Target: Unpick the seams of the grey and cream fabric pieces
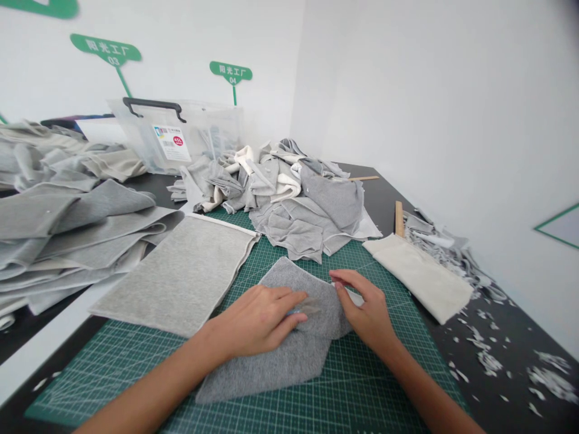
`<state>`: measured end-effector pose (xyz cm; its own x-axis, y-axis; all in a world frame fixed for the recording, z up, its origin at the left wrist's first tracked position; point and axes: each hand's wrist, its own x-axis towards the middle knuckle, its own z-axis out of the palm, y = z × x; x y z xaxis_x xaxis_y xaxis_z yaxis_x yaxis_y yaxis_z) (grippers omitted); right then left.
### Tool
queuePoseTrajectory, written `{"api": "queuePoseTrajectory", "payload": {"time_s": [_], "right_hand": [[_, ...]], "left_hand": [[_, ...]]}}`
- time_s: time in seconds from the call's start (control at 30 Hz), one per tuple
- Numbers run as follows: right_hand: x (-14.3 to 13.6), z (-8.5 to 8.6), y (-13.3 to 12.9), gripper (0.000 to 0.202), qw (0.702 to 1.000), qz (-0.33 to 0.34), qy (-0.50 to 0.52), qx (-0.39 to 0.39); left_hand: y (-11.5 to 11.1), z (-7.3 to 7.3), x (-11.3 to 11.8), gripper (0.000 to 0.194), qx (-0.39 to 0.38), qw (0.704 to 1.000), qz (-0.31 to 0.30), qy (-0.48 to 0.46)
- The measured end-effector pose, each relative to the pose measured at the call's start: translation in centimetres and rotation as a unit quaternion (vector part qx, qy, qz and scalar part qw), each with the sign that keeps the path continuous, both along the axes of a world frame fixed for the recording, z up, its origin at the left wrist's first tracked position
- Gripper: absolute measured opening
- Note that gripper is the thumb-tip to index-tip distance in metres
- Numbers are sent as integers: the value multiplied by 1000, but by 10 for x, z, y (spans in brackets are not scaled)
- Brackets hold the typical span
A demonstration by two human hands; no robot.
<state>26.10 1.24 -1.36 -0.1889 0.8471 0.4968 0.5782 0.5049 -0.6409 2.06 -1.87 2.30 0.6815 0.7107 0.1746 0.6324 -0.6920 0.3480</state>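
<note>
One grey cloth (280,367) beneath left hand (257,316), fingers (294,299) parted.
Right hand (374,313) pinches its right edge, fingers together.

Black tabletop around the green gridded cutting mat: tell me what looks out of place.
Small, pale fabric scraps litter the black tabletop at right, loose rather than gathered. A crumpled heap of grey and cream cloth spills onto the green gridded cutting mat. Nothing looks clearly damaged.
</note>
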Motion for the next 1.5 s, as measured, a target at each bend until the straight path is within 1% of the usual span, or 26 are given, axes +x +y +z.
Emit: {"api": "queuePoseTrajectory", "payload": {"time_s": [0.2, 0.43, 0.63, 0.77, 0.97, 1.2, 1.37, 1.5], "right_hand": [[-1, 0, -1, 22, 1000, 2, 4, 3], [1, -1, -2, 22, 1000, -1, 3, 1], [-1, 0, 0, 22, 1000, 0, 5, -1], [0, -1, 0, 22, 1000, 1, 7, 2], [0, 0, -2, 22, 1000, 2, 7, 6], [0, 1, -1, 22, 1000, 2, 8, 3], [1, 1, -2, 23, 1000, 2, 8, 3], [0, 2, -2, 23, 1000, 0, 4, 2]], "left_hand": [[-1, -1, 0, 27, -4, 1000, 10, 9], [0, -1, 0, 30, -1, 1000, 1, -8], [0, -2, 0, 26, 3, 1000, 3, 13], [-1, -1, 0, 28, 7, 1000, -1, -5], [-1, 0, 1, 26, -2, 1000, 7, 25], [0, -1, 1, 27, 7, 1000, 5, 15], [0, 1, 2, 25, 12, 999, 11, 29], [-3, 2, 2, 25, 10, 1000, -3, 23]]}}
